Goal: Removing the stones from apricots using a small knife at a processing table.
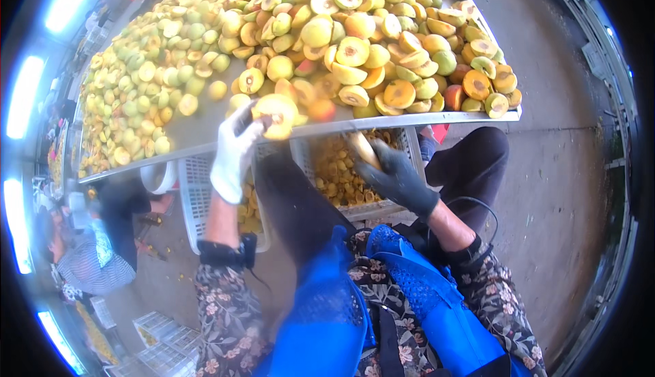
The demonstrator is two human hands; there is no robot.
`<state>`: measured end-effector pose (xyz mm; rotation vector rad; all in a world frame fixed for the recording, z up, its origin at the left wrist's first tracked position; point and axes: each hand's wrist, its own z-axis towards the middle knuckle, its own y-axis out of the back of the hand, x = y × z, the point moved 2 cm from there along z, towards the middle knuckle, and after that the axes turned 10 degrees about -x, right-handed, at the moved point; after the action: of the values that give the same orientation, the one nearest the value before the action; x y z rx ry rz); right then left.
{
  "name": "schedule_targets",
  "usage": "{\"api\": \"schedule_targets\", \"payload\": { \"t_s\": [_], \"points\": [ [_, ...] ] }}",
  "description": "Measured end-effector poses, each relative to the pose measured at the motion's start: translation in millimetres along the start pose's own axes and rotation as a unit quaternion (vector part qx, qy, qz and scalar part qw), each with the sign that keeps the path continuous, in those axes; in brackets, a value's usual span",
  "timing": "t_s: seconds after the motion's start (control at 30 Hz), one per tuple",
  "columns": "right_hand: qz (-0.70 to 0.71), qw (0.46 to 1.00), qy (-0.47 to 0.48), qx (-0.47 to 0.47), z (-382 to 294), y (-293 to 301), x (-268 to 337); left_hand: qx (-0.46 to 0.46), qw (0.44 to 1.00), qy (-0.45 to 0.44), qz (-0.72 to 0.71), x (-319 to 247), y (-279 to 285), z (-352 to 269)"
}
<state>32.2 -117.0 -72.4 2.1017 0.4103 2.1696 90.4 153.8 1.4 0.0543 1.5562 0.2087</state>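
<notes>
My left hand point(233, 157), in a white glove, grips a halved yellow peach point(281, 113) at the near edge of the metal table point(327, 125). The cut face shows, with a dark patch by my thumb. In a dark glove, my right hand point(401, 180) holds a tool by its pale wooden handle point(364, 150), below the table edge. Its working end is blurred, so its kind is unclear. A large heap of halved yellow peaches point(353, 52) covers much of the tabletop beyond both hands.
Under the table, a plastic crate point(376, 208) holds cut peach pieces point(337, 180). A white crate point(197, 198) stands left of my leg, near a white bucket point(157, 176). Another person point(97, 259) sits at the left. Stacked white crates point(166, 349) are lower left.
</notes>
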Motion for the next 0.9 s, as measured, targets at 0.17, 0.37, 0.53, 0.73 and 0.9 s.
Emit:
{"api": "schedule_targets", "payload": {
  "t_s": [0.17, 0.37, 0.53, 0.73, 0.9],
  "points": [
    [0.181, 0.978, -0.099, -0.018, 18, -25, 59, -0.045, 0.960, -0.259, 0.090, 6, -53, -54],
    [0.268, 0.959, -0.065, -0.061, 4, -30, 54, -0.233, 0.901, -0.318, 0.182, -1, -100, -69],
    [-0.088, 0.966, 0.204, -0.129, -28, -12, 65, -0.256, 0.942, -0.126, -0.178, -18, -119, -68],
    [-0.153, 0.971, 0.167, -0.076, -31, -18, 65, -0.237, 0.941, -0.239, -0.034, -21, -121, -71],
    [-0.023, 0.989, 0.138, -0.055, -32, -18, 59, -0.232, 0.932, -0.274, -0.047, -13, -119, -69]
  ]
}}
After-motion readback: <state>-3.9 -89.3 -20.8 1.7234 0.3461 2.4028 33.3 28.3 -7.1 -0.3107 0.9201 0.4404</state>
